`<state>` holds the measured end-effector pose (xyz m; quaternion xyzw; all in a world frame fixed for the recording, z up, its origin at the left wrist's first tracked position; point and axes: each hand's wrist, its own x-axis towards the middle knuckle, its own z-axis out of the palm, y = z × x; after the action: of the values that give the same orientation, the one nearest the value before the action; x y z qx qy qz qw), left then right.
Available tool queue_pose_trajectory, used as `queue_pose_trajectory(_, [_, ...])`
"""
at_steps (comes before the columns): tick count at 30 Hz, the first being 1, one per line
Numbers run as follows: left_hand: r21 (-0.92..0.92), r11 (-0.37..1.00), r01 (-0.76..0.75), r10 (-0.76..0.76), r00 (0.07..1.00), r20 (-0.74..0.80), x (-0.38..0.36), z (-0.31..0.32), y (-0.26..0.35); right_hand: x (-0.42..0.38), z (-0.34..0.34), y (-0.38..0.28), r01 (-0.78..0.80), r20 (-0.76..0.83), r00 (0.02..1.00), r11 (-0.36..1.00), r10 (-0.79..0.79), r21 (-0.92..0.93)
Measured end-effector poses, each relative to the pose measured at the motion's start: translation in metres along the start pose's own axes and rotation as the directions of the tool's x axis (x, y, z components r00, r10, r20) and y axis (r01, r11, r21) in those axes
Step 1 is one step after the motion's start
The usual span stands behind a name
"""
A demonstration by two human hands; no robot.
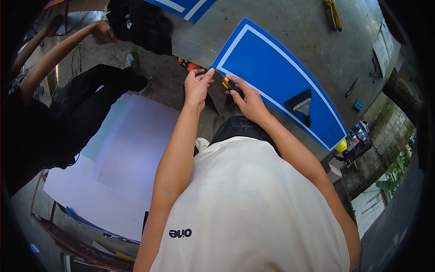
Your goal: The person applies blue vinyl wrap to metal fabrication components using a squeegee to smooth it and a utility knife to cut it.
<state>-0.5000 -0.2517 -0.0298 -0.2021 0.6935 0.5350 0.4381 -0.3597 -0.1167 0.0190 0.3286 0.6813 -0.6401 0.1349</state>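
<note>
The blue panel lies on the gray table, a squeegee on its right part. Your left hand pinches at its left corner; your right hand grips a yellow-and-black cutter just beside.

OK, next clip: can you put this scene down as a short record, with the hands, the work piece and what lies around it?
left hand: left hand, fingers closed at a corner of the panel; exact pinch too small to tell
right hand: right hand, holding a yellow-and-black tool, likely a cutter
work piece: blue panel with white border, on the grey table
on panel: squeegee, toward the right end
beyond panel's right side: small blue block
nearby: another person's hand at a black cloth
</note>
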Motion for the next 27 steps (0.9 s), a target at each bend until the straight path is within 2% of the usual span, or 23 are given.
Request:
queue_pose_trajectory(1, [-0.007,1.0,0.03,-0.03,0.999,0.027,0.001,-0.003,0.0,0.0,0.0,-0.001,0.001,-0.002,1.0,1.0,-0.001,0.0])
queue_pose_trajectory(3, [-0.038,0.998,0.043,-0.042,0.998,0.041,0.002,-0.007,-0.002,0.0,0.001,-0.002,0.155,-0.053,0.986,0.983,-0.16,-0.099])
queue_pose_trajectory(10, [-0.199,0.971,0.136,-0.104,0.981,0.165,0.002,-0.023,0.0,0.002,0.003,-0.01,0.204,-0.044,0.976,0.966,-0.213,-0.157])
queue_pose_trajectory(13, [-0.219,0.964,0.153,-0.117,0.978,0.171,0.0,-0.029,0.005,0.002,0.003,-0.016,0.22,-0.028,0.973,0.958,-0.229,-0.185])
queue_pose_trajectory(16, [-0.13,0.99,0.06,-0.047,0.994,0.099,-0.003,-0.03,0.008,0.002,0.005,-0.018,0.255,-0.015,0.965,0.947,-0.263,-0.196])
queue_pose_trajectory(17, [-0.13,0.99,0.054,-0.041,0.994,0.098,-0.006,-0.029,0.009,0.0,0.005,-0.016,0.24,-0.061,0.964,0.949,-0.257,-0.203])
queue_pose_trajectory(18, [0.169,0.959,-0.228,0.226,0.974,0.027,-0.011,-0.026,0.01,-0.001,0.004,-0.014,0.225,-0.108,0.962,0.952,-0.251,-0.209])
queue_pose_trajectory(19, [0.461,0.767,-0.446,0.485,0.874,0.038,-0.016,-0.022,0.01,-0.001,0.002,-0.012,0.23,-0.109,0.96,0.95,-0.257,-0.209])
queue_pose_trajectory(20, [0.481,0.68,-0.554,0.592,0.801,0.087,-0.02,-0.017,0.013,0.0,-0.001,-0.011,0.114,-0.121,0.984,0.987,-0.127,-0.115])
queue_pose_trajectory(21, [0.53,0.576,-0.622,0.662,0.735,0.143,-0.022,-0.012,0.013,0.0,-0.003,-0.01,-0.006,-0.118,0.993,1.0,0.004,-0.019])
queue_pose_trajectory(22, [0.571,0.462,-0.679,0.72,0.663,0.205,-0.023,-0.008,0.013,0.0,-0.003,-0.009,-0.001,-0.118,0.993,1.0,-0.002,-0.018])
queue_pose_trajectory(23, [0.602,0.415,-0.683,0.739,0.639,0.216,-0.019,-0.006,0.011,0.001,-0.003,-0.008,-0.072,-0.068,0.995,0.997,0.074,0.03])
queue_pose_trajectory(24, [0.601,0.41,-0.686,0.743,0.634,0.217,-0.017,-0.005,0.008,0.001,-0.003,-0.008,-0.144,-0.016,0.989,0.987,0.146,0.074])
queue_pose_trajectory(27, [0.617,0.445,-0.649,0.725,0.666,0.177,-0.012,0.0,0.006,-0.002,-0.003,-0.01,-0.148,-0.009,0.989,0.987,0.149,0.054])
